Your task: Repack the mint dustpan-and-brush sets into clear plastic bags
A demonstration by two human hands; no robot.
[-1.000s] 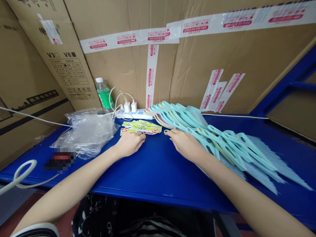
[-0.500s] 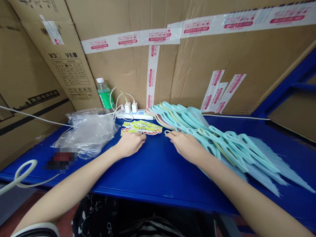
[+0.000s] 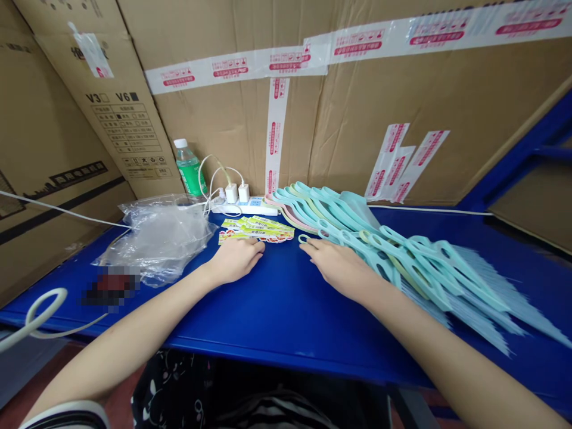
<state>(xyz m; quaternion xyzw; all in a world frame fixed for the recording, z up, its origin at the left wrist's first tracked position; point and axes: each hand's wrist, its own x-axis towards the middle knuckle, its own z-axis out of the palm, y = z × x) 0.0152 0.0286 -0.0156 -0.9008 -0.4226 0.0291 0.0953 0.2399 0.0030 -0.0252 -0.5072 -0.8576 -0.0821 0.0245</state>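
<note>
fingers of the left hand are held loosely together and laid almost flat on a blue table top. nothing is gripped, and the tips are placed at the lower edge of a fanned row of yellow printed labels, though whether contact is made cannot be told from this angle. the fingers of the right hand are kept low and only slightly curled, with no hold taken, beside the near edge of a fanned heap of pastel plastic loop-handled pieces, mostly mint green. the right fingertips are brought close to a small loop at the end of one piece. the heap is judged liable to slide if pressed or dragged, since its smooth pieces are stacked loosely across the table. the thin labels could be scattered by a careless sweep of the left hand, and any strays could be lost under a crumpled clear plastic bag lying to their left. a green-labelled water bottle is stood beside a white power strip behind the labels, so a knock could send water onto the sockets. cardboard cartons banded with printed tape are ranged behind the table.
</note>
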